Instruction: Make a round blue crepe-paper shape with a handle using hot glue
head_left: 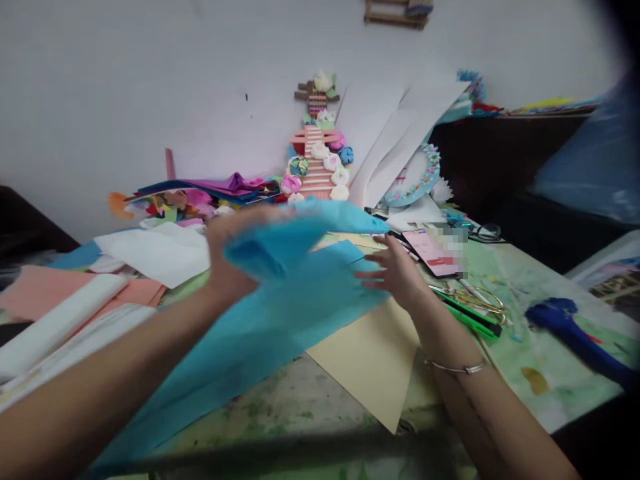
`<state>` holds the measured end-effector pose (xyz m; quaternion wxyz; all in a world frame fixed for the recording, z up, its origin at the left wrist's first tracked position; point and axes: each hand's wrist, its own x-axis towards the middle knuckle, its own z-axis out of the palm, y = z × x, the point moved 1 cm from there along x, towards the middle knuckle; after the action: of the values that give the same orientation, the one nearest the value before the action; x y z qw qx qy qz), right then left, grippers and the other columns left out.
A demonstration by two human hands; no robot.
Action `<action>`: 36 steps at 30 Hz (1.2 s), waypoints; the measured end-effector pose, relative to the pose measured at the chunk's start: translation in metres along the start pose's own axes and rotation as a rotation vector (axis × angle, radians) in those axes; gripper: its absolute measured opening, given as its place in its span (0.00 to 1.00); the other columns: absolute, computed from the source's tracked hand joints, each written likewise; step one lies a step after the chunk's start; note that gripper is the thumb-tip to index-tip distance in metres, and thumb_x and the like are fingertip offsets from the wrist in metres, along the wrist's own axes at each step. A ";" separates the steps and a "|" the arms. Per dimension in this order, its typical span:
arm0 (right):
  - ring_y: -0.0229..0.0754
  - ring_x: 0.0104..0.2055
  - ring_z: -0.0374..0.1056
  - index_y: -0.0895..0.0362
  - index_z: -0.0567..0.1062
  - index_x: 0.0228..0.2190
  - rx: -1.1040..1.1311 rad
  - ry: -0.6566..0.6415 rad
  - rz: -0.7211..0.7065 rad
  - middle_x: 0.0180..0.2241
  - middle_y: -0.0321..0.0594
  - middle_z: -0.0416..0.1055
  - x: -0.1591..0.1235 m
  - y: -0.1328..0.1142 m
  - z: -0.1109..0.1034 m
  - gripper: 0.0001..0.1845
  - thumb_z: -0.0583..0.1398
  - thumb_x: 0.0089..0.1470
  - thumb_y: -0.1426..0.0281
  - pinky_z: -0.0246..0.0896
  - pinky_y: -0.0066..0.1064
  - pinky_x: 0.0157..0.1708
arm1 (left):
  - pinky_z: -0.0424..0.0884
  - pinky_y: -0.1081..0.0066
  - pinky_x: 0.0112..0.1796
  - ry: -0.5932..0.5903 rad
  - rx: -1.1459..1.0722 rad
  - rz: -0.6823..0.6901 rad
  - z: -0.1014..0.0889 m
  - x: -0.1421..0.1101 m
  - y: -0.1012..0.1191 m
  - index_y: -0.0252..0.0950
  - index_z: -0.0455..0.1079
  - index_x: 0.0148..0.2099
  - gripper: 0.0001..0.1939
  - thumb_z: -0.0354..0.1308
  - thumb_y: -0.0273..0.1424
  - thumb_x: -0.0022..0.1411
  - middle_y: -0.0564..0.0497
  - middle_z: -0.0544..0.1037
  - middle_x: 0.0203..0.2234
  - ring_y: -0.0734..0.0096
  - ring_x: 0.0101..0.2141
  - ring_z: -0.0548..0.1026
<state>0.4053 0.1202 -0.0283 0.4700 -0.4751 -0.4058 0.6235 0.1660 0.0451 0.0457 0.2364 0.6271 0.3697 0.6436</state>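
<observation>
A large sheet of blue paper [260, 347] spreads across the table, its far part lifted and folded over, blurred by motion. My left hand [230, 250] grips the raised part, with the thumb below and the fingers behind it. Close to the right end of the lifted edge is my right hand [395, 273], its fingers spread apart and nothing seen between them. A cream sheet of paper [370, 360] lies partly under the blue one, below my right hand.
A green cutter [467, 313], gold-handled scissors [485, 303] and a phone [435, 252] lie right of my right hand. Farther right is a blue tool [575, 340], perhaps a glue gun. White paper [155, 250] and a roll [65, 320] are left. Paper-flower crafts [320, 157] stand behind.
</observation>
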 end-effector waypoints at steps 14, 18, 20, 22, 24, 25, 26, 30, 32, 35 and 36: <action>0.38 0.25 0.66 0.53 0.61 0.47 -0.374 0.024 -0.054 0.30 0.34 0.66 0.017 0.042 0.011 0.34 0.67 0.37 0.72 0.69 0.31 0.21 | 0.72 0.67 0.49 -0.698 0.570 0.647 0.000 -0.113 -0.066 0.32 0.69 0.44 0.11 0.50 0.19 0.61 0.41 0.79 0.40 0.62 0.50 0.73; 0.37 0.25 0.66 0.54 0.62 0.47 -0.591 0.047 -0.130 0.33 0.37 0.65 0.016 0.044 0.011 0.33 0.67 0.39 0.69 0.70 0.31 0.21 | 0.64 0.58 0.57 -0.973 0.667 0.444 -0.001 -0.114 -0.046 0.28 0.66 0.50 0.20 0.49 0.19 0.54 0.35 0.73 0.49 0.57 0.57 0.66; 0.37 0.23 0.66 0.55 0.62 0.48 -0.694 0.057 -0.140 0.35 0.40 0.66 0.014 0.040 0.011 0.33 0.66 0.40 0.68 0.69 0.32 0.21 | 0.57 0.50 0.59 -1.024 0.744 0.321 0.003 -0.120 -0.029 0.26 0.63 0.54 0.24 0.51 0.25 0.54 0.33 0.69 0.53 0.51 0.60 0.60; 0.38 0.20 0.66 0.55 0.59 0.51 -0.790 0.053 -0.129 0.34 0.40 0.68 0.011 0.037 0.011 0.35 0.65 0.42 0.66 0.67 0.32 0.19 | 0.53 0.44 0.59 -1.001 0.853 0.248 0.011 -0.131 -0.015 0.25 0.59 0.60 0.32 0.54 0.38 0.56 0.32 0.66 0.56 0.44 0.61 0.56; 0.40 0.18 0.66 0.57 0.56 0.54 -0.870 0.031 -0.105 0.29 0.39 0.69 0.009 0.034 0.011 0.37 0.63 0.43 0.66 0.65 0.33 0.18 | 0.53 0.39 0.57 -0.920 0.964 0.216 0.024 -0.147 -0.007 0.23 0.54 0.63 0.46 0.51 0.55 0.54 0.29 0.64 0.57 0.36 0.60 0.55; 0.41 0.18 0.66 0.58 0.55 0.54 -0.907 0.018 -0.095 0.26 0.39 0.69 0.007 0.033 0.010 0.37 0.63 0.44 0.66 0.65 0.33 0.18 | 0.56 0.39 0.56 -0.874 1.019 0.208 0.031 -0.156 -0.006 0.21 0.53 0.63 0.49 0.50 0.58 0.53 0.27 0.63 0.58 0.34 0.60 0.56; 0.42 0.18 0.66 0.58 0.55 0.54 -0.943 0.008 -0.091 0.25 0.38 0.69 0.007 0.032 0.010 0.37 0.62 0.45 0.66 0.64 0.33 0.18 | 0.60 0.42 0.55 -0.831 1.069 0.209 0.037 -0.163 -0.006 0.19 0.53 0.63 0.49 0.50 0.57 0.55 0.26 0.63 0.57 0.34 0.59 0.58; 0.48 0.25 0.69 0.59 0.58 0.53 -1.091 0.005 -0.129 0.29 0.45 0.71 0.005 0.029 0.008 0.34 0.61 0.46 0.63 0.65 0.38 0.26 | 0.67 0.51 0.51 -0.652 1.196 0.220 0.057 -0.182 -0.014 0.15 0.54 0.60 0.41 0.50 0.49 0.60 0.23 0.64 0.55 0.39 0.57 0.63; 0.53 0.33 0.70 0.60 0.59 0.52 -1.147 0.016 -0.157 0.34 0.50 0.71 0.004 0.028 0.008 0.33 0.61 0.46 0.63 0.65 0.41 0.32 | 0.68 0.51 0.51 -0.617 1.198 0.226 0.059 -0.184 -0.018 0.16 0.55 0.60 0.38 0.49 0.46 0.62 0.24 0.65 0.55 0.39 0.57 0.63; 0.61 0.43 0.67 0.60 0.59 0.53 -1.193 0.017 -0.191 0.39 0.55 0.69 0.004 0.029 0.008 0.33 0.60 0.47 0.62 0.62 0.46 0.39 | 0.68 0.52 0.52 -0.612 1.164 0.249 0.057 -0.184 -0.020 0.16 0.55 0.60 0.30 0.46 0.28 0.58 0.25 0.67 0.54 0.42 0.57 0.64; 0.62 0.45 0.66 0.59 0.60 0.53 -1.200 0.012 -0.199 0.39 0.55 0.69 0.005 0.029 0.008 0.33 0.59 0.47 0.61 0.62 0.47 0.40 | 0.68 0.53 0.52 -0.602 1.150 0.248 0.056 -0.183 -0.021 0.17 0.55 0.60 0.31 0.45 0.24 0.54 0.26 0.67 0.54 0.44 0.57 0.64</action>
<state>0.3908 0.1176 -0.0550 0.1785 -0.6203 -0.7263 0.2364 0.2361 -0.0731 -0.0896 -0.1190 0.8439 0.4972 0.1626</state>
